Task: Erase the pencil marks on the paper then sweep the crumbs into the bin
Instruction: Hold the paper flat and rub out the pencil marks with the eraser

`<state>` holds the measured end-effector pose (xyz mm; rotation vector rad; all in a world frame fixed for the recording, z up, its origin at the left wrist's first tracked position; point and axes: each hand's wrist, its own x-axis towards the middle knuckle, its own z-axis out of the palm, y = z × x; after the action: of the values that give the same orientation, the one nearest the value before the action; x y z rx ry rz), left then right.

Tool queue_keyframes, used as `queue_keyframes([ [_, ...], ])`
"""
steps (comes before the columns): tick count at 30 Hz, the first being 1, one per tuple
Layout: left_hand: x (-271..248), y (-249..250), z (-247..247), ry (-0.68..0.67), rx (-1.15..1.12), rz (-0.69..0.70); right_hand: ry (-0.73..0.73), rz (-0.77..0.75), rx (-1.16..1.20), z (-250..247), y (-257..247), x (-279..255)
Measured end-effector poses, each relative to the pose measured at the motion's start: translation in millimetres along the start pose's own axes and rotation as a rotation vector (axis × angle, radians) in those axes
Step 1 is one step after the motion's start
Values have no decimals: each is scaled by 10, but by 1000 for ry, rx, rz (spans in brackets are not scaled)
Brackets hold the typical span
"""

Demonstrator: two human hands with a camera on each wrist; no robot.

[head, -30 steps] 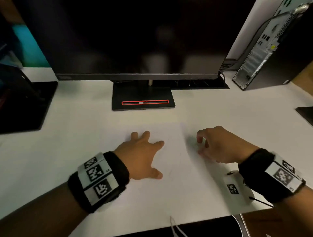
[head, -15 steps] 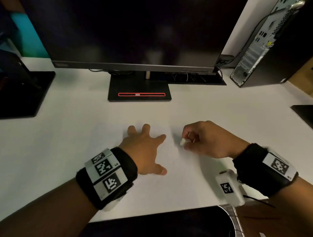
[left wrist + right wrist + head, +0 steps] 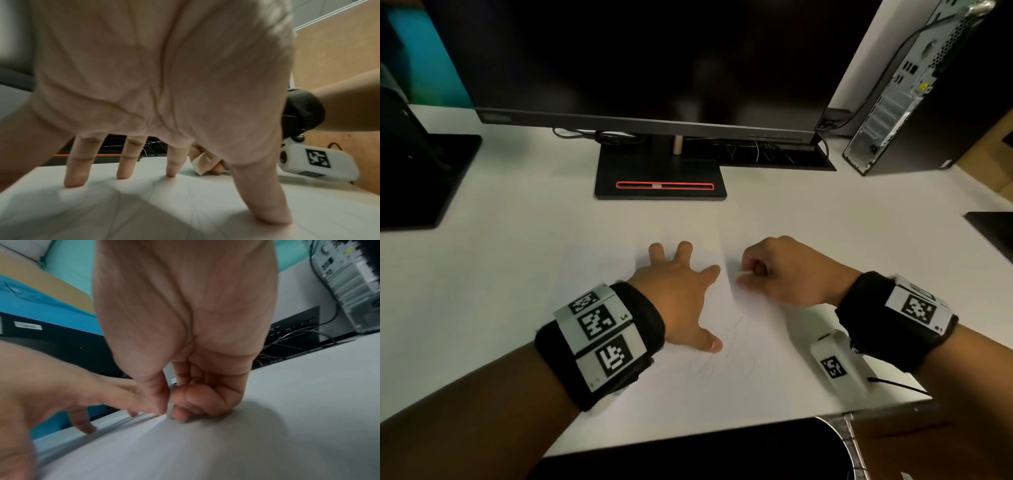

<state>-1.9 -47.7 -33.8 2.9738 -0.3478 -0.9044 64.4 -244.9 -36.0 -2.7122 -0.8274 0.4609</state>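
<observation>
Left hand [image 3: 681, 294]: fingers splayed straight, tips pressing the paper [image 3: 750, 370] flat.
Right hand [image 3: 787, 270]: at its 3 o'clock, curled, pinching a white eraser [image 3: 743, 274] onto the sheet.
Pencil marks [image 3: 726, 353]: faint, 6 o'clock of the hands.

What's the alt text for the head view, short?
On a white desk, the left hand presses flat on a sheet of paper while the right hand pinches a small white eraser at its edge. Faint pencil marks remain; a dark monitor stands behind.
</observation>
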Motion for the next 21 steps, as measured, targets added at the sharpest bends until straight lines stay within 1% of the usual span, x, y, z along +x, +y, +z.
queue_keyframes([
  [2, 14, 2, -10, -1, 8, -2, -78, -15, -13, -13, -53, -10],
  [3, 20, 4, -14, -3, 13, -2, -79, -1, -13, -43, -44, 7],
  [6, 25, 10, -9, -6, 14, 1, 12, 64, -8, -99, 18, 61],
  [7, 29, 10, -3, -5, 13, 2, 12, 63, -6, -85, 11, 60],
  [10, 30, 9, 1, 1, 9, -5, -97, 13, 19, -17, -89, 42],
  [11, 33, 9, -2, 3, 11, -5, -109, 13, 25, -25, -99, 51],
  [15, 41, 9, 14, 1, 21, -7, -25, 86, 24, -80, -51, 105],
  [19, 48, -3, 31, 1, 6, -15, -122, 43, 11, -48, -121, 76],
  [21, 49, -2, 29, 3, 14, -9, -71, 90, 17, -94, -72, 95],
])
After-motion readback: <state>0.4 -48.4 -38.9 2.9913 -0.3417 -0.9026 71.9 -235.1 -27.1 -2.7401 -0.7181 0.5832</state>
